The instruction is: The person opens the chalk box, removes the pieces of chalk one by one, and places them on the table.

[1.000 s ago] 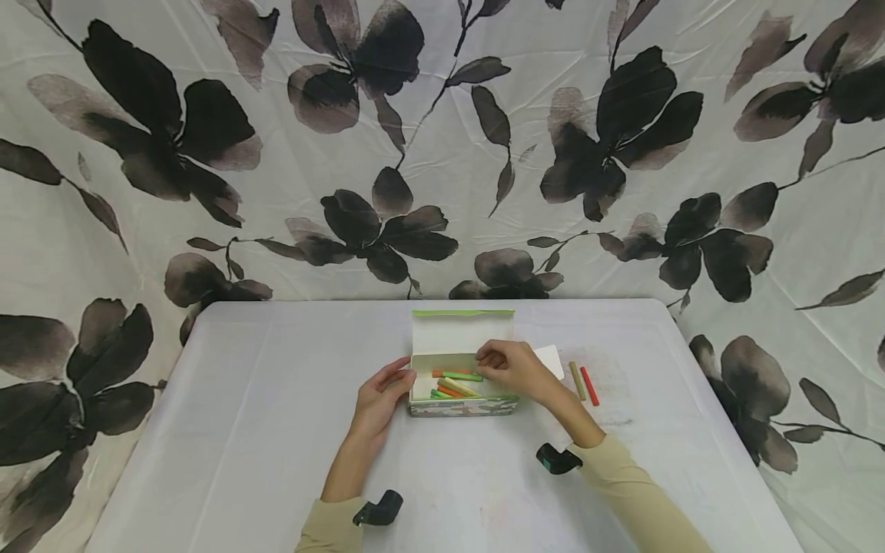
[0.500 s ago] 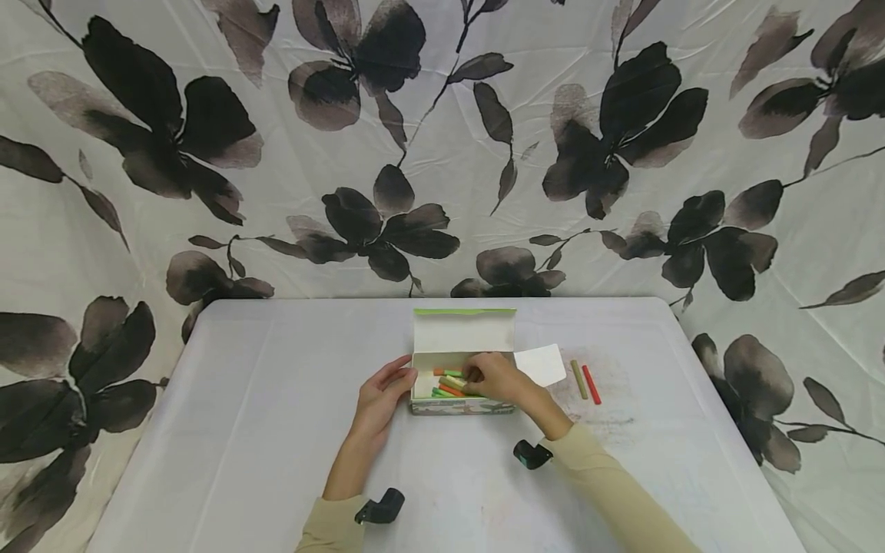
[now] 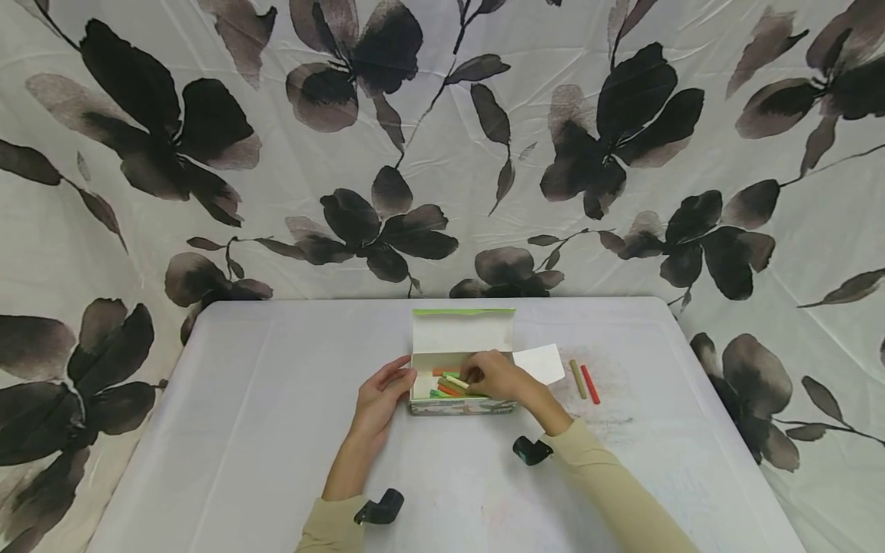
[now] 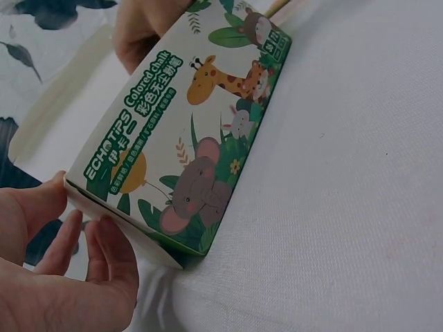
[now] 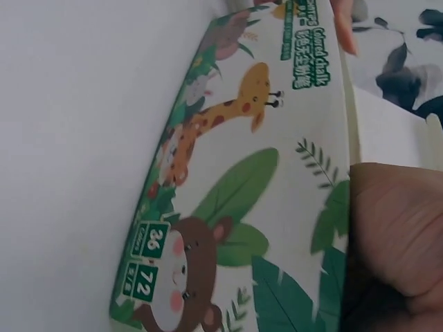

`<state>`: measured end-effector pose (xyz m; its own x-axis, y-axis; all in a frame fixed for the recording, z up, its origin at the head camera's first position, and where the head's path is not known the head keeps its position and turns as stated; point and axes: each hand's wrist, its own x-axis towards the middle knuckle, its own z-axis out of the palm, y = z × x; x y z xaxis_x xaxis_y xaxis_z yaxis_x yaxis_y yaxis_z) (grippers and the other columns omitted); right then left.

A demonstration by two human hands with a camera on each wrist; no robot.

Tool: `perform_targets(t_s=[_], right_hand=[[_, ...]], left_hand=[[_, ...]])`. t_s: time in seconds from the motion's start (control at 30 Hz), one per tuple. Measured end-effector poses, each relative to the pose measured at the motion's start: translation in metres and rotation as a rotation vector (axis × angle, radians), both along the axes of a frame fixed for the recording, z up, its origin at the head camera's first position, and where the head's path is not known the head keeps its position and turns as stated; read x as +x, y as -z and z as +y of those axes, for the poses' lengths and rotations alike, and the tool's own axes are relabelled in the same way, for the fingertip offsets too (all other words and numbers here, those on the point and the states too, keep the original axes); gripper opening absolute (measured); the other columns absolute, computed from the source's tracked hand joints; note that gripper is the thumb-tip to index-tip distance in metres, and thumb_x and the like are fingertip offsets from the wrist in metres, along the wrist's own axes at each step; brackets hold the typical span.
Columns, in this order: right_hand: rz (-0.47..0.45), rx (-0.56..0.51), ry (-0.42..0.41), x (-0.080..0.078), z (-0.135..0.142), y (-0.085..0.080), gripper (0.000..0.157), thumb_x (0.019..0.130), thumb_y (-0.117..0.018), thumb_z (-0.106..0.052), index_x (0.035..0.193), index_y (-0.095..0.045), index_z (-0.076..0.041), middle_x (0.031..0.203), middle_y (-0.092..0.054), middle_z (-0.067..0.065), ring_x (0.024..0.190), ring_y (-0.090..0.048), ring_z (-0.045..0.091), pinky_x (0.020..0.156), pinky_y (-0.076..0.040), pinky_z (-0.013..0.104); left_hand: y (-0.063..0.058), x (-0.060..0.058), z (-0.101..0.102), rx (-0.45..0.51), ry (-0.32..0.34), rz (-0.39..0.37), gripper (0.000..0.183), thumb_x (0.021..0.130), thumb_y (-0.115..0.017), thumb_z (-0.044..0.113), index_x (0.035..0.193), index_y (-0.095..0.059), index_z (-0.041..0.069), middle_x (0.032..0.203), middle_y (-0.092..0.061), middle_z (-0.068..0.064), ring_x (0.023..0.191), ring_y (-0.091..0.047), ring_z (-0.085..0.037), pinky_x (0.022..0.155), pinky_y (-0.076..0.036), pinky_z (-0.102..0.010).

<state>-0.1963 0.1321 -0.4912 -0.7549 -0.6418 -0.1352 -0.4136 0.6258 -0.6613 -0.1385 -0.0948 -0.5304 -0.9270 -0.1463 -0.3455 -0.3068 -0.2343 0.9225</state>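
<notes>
A chalk box (image 4: 173,131), printed with cartoon animals and the words "Colored chalk", stands on the table with its lid (image 3: 463,332) raised. Several green, orange and yellow chalk sticks (image 3: 449,390) lie inside. My left hand (image 3: 384,393) holds the box's left end, with the thumb at the top corner and the fingers against the side flap. My right hand (image 3: 499,379) reaches over the right half of the box, its curled fingers pinching the end of a pale yellow chalk stick (image 3: 454,381). The box wall hides those fingertips in the right wrist view.
A white side flap (image 3: 542,364) sticks out at the box's right. Beyond it, an olive chalk stick (image 3: 578,379) and a red chalk stick (image 3: 591,384) lie on the white-covered table (image 3: 276,415). A floral cloth (image 3: 442,138) hangs behind.
My right hand has moved left and slightly down inside the box, onto the chalk sticks. The pale yellow stick has shifted slightly. My left hand stays on the box.
</notes>
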Motion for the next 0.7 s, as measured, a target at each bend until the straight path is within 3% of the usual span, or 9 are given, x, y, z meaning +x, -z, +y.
perform_targets(t_s=[0.3, 0.5, 0.7], right_hand=[[0.035, -0.12, -0.055, 0.002, 0.017, -0.01, 0.016, 0.091, -0.072, 0.005, 0.108, -0.073, 0.006, 0.094, -0.073, 0.013, 0.083, -0.067, 0.016, 0.073, -0.056, 0.024], [0.028, -0.168, 0.02, 0.002, 0.03, -0.014, 0.016, 0.092, -0.075, -0.002, 0.108, -0.074, 0.0, 0.094, -0.073, 0.005, 0.084, -0.066, 0.012, 0.075, -0.056, 0.026], [-0.015, -0.258, 0.09, 0.001, 0.048, -0.022, 0.021, 0.094, -0.075, -0.006, 0.113, -0.074, 0.001, 0.1, -0.073, 0.008, 0.09, -0.068, 0.018, 0.081, -0.057, 0.029]], left_hand=[[0.001, 0.0, 0.0, 0.009, -0.01, 0.001, 0.043, 0.094, -0.075, 0.009, 0.135, -0.065, 0.003, 0.111, -0.066, -0.006, 0.095, -0.063, -0.011, 0.082, -0.053, -0.021], [0.002, 0.0, -0.001, -0.006, 0.002, -0.003, 0.044, 0.094, -0.076, 0.011, 0.136, -0.064, 0.004, 0.114, -0.066, -0.006, 0.098, -0.063, -0.011, 0.084, -0.053, -0.02], [0.001, 0.0, -0.001, -0.007, 0.009, 0.0, 0.045, 0.094, -0.076, 0.012, 0.136, -0.064, 0.005, 0.114, -0.065, -0.006, 0.098, -0.062, -0.012, 0.083, -0.052, -0.019]])
